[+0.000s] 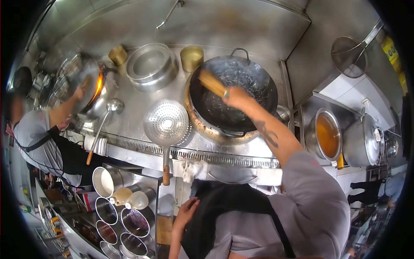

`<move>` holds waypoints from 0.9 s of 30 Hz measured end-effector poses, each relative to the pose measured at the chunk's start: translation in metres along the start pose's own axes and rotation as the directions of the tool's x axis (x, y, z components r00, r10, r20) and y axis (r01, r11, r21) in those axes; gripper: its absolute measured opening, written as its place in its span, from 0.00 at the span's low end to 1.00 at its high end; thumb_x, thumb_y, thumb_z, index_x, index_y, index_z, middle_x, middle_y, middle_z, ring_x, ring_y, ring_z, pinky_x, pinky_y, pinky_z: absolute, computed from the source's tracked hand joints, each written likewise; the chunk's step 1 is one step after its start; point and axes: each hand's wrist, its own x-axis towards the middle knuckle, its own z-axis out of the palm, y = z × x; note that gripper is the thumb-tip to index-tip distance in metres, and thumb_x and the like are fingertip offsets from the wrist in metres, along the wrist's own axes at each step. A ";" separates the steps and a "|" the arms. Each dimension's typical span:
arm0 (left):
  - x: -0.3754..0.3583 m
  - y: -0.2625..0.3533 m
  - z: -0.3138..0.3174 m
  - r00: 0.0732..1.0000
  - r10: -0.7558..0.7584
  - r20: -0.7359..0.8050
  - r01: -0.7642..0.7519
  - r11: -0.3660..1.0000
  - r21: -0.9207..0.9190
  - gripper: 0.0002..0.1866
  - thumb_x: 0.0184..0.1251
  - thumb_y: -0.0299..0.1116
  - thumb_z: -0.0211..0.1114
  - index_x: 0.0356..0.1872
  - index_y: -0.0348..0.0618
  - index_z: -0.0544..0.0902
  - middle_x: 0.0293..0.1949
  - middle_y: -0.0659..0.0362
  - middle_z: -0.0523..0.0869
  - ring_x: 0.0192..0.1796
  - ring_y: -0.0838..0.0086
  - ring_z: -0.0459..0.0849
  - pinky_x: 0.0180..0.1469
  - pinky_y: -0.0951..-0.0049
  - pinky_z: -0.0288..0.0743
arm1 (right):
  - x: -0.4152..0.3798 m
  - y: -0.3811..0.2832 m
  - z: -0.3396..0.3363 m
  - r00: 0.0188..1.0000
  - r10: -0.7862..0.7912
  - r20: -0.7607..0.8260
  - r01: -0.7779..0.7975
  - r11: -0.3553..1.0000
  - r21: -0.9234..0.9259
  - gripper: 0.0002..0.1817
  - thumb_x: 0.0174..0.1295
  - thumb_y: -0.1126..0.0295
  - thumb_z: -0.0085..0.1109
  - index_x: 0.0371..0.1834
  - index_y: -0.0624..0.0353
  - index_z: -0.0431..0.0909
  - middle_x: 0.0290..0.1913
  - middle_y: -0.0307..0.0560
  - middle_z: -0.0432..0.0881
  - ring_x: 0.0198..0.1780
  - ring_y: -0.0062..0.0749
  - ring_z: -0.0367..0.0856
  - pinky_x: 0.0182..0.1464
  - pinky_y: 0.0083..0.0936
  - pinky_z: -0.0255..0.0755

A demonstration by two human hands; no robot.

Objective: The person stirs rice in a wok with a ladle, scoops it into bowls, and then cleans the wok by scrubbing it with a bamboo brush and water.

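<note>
My right hand (pixel 237 98) is closed round a bamboo brush (pixel 212 83), held over the left part of a large dark wok (pixel 256 90) that has water in it. The wok sits tilted on a round burner ring, with one loop handle at the back and one at the front. Down by my black apron (pixel 228 207), my left hand (pixel 186 212) hangs near its left edge with the fingers loosely bent and nothing visible in them. A perforated skimmer (pixel 166 123) with a wooden handle lies on the steel stove left of the wok.
A co-worker (pixel 41 134) works at another wok with flame at the left. Metal pots (pixel 151 64), a brass-coloured cup (pixel 192 58) and a ladle (pixel 114 105) stand or lie on the stove. Seasoning containers (pixel 108 211) are lower left; a pot of orange liquid (pixel 328 134) is at right.
</note>
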 end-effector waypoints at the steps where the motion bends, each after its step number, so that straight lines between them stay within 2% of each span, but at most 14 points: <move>1: 0.002 -0.002 -0.001 1.000 0.009 0.029 -0.008 1.000 -0.024 0.21 0.68 0.38 0.64 0.54 0.31 0.79 0.45 0.53 0.85 0.50 0.76 0.81 0.53 0.78 0.72 | -0.021 -0.011 0.008 0.997 0.002 0.079 0.000 0.999 -0.032 0.16 0.56 0.59 0.56 0.40 0.59 0.82 0.36 0.62 0.84 0.39 0.58 0.83 0.45 0.45 0.77; 3: -0.004 0.003 -0.008 1.000 0.015 0.005 -0.015 1.000 0.014 0.21 0.69 0.37 0.64 0.55 0.31 0.78 0.47 0.53 0.85 0.51 0.76 0.80 0.53 0.78 0.72 | -0.091 -0.020 -0.019 0.967 -0.200 0.158 0.219 0.969 -0.113 0.19 0.55 0.59 0.57 0.47 0.57 0.80 0.37 0.59 0.84 0.43 0.55 0.83 0.47 0.46 0.77; 5: -0.008 0.008 -0.016 1.000 0.020 -0.024 -0.018 0.999 0.049 0.22 0.69 0.37 0.63 0.56 0.30 0.77 0.48 0.53 0.85 0.52 0.76 0.80 0.54 0.79 0.72 | -0.124 -0.008 -0.055 0.947 -0.048 0.319 0.140 0.953 -0.270 0.18 0.52 0.61 0.60 0.44 0.58 0.82 0.38 0.58 0.85 0.44 0.52 0.84 0.48 0.45 0.78; 8: -0.005 0.020 -0.012 0.996 0.049 0.076 -0.044 0.997 -0.064 0.23 0.70 0.36 0.63 0.58 0.30 0.75 0.49 0.53 0.84 0.53 0.76 0.80 0.55 0.79 0.72 | -0.075 0.052 -0.063 0.965 0.112 0.237 0.029 0.852 -0.522 0.14 0.51 0.62 0.60 0.36 0.60 0.85 0.39 0.56 0.86 0.42 0.48 0.86 0.46 0.41 0.79; 10: 0.004 0.035 0.000 0.980 0.061 0.187 -0.069 0.997 0.039 0.22 0.70 0.36 0.62 0.59 0.31 0.74 0.50 0.54 0.84 0.53 0.76 0.80 0.56 0.79 0.71 | -0.031 0.076 -0.047 0.976 0.211 0.054 -0.164 0.878 -0.449 0.13 0.53 0.64 0.56 0.36 0.60 0.84 0.38 0.59 0.85 0.42 0.52 0.85 0.46 0.42 0.79; 12: 0.005 0.040 0.003 0.974 0.071 0.216 -0.091 0.992 0.085 0.22 0.71 0.36 0.62 0.60 0.32 0.75 0.50 0.56 0.84 0.53 0.77 0.80 0.56 0.78 0.71 | -0.035 0.079 -0.026 0.979 0.202 0.007 -0.178 0.879 -0.442 0.13 0.54 0.65 0.55 0.36 0.60 0.84 0.38 0.59 0.85 0.42 0.52 0.85 0.47 0.41 0.78; 14: 0.000 0.049 0.003 0.982 0.066 0.179 -0.086 0.991 0.105 0.22 0.71 0.38 0.61 0.59 0.33 0.75 0.50 0.56 0.84 0.52 0.78 0.80 0.55 0.78 0.71 | -0.082 0.065 -0.043 0.975 0.138 0.175 -0.043 0.887 -0.460 0.17 0.54 0.61 0.59 0.43 0.60 0.83 0.39 0.57 0.85 0.44 0.50 0.84 0.50 0.43 0.77; 16: 0.004 0.042 -0.003 0.981 0.058 0.183 -0.082 0.989 0.124 0.22 0.71 0.38 0.61 0.59 0.33 0.75 0.50 0.56 0.85 0.52 0.78 0.80 0.55 0.78 0.71 | -0.113 0.063 -0.090 0.934 0.156 0.322 -0.019 0.920 -0.390 0.17 0.52 0.64 0.60 0.42 0.61 0.83 0.42 0.56 0.85 0.46 0.48 0.85 0.51 0.38 0.77; 18: 0.002 0.031 -0.002 0.981 0.031 0.192 -0.057 0.989 0.134 0.22 0.71 0.38 0.61 0.59 0.33 0.76 0.49 0.55 0.85 0.52 0.78 0.80 0.55 0.78 0.71 | -0.103 0.092 -0.116 0.918 0.304 0.254 -0.151 0.862 -0.484 0.17 0.55 0.60 0.59 0.45 0.55 0.81 0.42 0.52 0.85 0.44 0.49 0.84 0.48 0.41 0.77; 19: 0.006 0.028 0.000 0.982 0.031 0.186 -0.051 0.993 0.104 0.22 0.71 0.38 0.61 0.58 0.32 0.76 0.49 0.55 0.85 0.52 0.77 0.80 0.55 0.78 0.71 | -0.080 0.135 -0.098 0.940 0.331 0.087 -0.232 0.803 -0.549 0.18 0.56 0.59 0.58 0.48 0.55 0.80 0.42 0.52 0.85 0.44 0.50 0.84 0.49 0.41 0.77; 22: 0.001 0.039 0.003 0.984 0.058 0.166 -0.073 0.994 0.086 0.22 0.71 0.38 0.61 0.58 0.31 0.76 0.49 0.55 0.85 0.52 0.77 0.80 0.55 0.78 0.71 | -0.084 0.122 -0.074 0.944 0.330 0.026 -0.258 0.783 -0.566 0.20 0.57 0.58 0.58 0.50 0.55 0.79 0.42 0.52 0.85 0.45 0.51 0.84 0.49 0.42 0.77; 23: 0.001 0.045 0.001 0.984 0.086 0.154 -0.102 0.990 0.097 0.22 0.71 0.38 0.61 0.58 0.31 0.76 0.49 0.55 0.85 0.52 0.77 0.80 0.55 0.77 0.71 | -0.094 0.119 -0.074 0.965 0.231 0.123 -0.117 0.802 -0.585 0.21 0.56 0.57 0.58 0.52 0.52 0.78 0.42 0.52 0.85 0.45 0.51 0.83 0.49 0.42 0.77; 26: -0.002 0.038 -0.006 0.992 0.008 0.125 -0.001 0.998 -0.059 0.22 0.71 0.37 0.61 0.57 0.30 0.76 0.49 0.55 0.85 0.52 0.78 0.80 0.55 0.78 0.71 | -0.085 0.113 -0.089 0.981 0.142 0.131 -0.057 0.860 -0.506 0.20 0.56 0.56 0.58 0.51 0.51 0.79 0.41 0.53 0.85 0.45 0.51 0.83 0.48 0.42 0.77; 27: -0.003 0.039 -0.005 0.993 0.001 0.119 0.005 0.998 -0.057 0.22 0.71 0.37 0.61 0.57 0.30 0.76 0.49 0.55 0.85 0.52 0.78 0.80 0.55 0.78 0.71 | -0.063 0.103 -0.090 0.982 0.160 0.105 -0.097 0.887 -0.451 0.17 0.58 0.60 0.56 0.47 0.53 0.82 0.46 0.55 0.84 0.51 0.47 0.82 0.53 0.41 0.75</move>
